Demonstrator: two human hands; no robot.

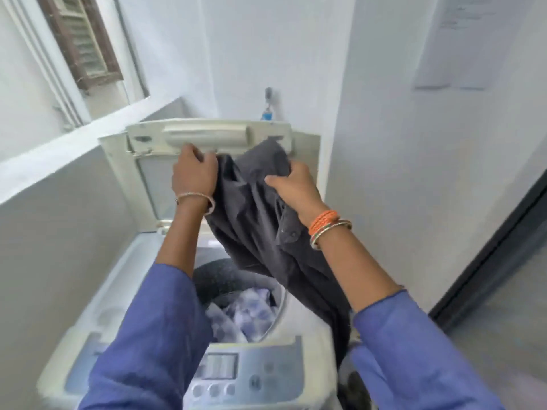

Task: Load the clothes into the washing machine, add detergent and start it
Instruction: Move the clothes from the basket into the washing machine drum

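Observation:
A white top-loading washing machine (pixel 299 324) stands below me with its lid (pixel 207 134) raised upright. A dark grey garment (pixel 260 220) hangs above the drum, held up at chest height. My left hand (pixel 194 171) grips its upper left edge and my right hand (pixel 293 187) grips its upper right part. The garment's lower end trails down past the machine's right rim. Inside the drum (pixel 213 279) lies a white and pale purple patterned cloth (pixel 245 315). The control panel (pixel 236 371) with a display and round buttons sits at the front edge.
A wall ledge (pixel 74 146) runs along the left, under a window with a brown shutter (pixel 83 42). A tap (pixel 268 106) sticks out of the wall behind the lid. A dark door frame (pixel 488 253) stands at the right. A paper sheet (pixel 461 42) hangs on the right wall.

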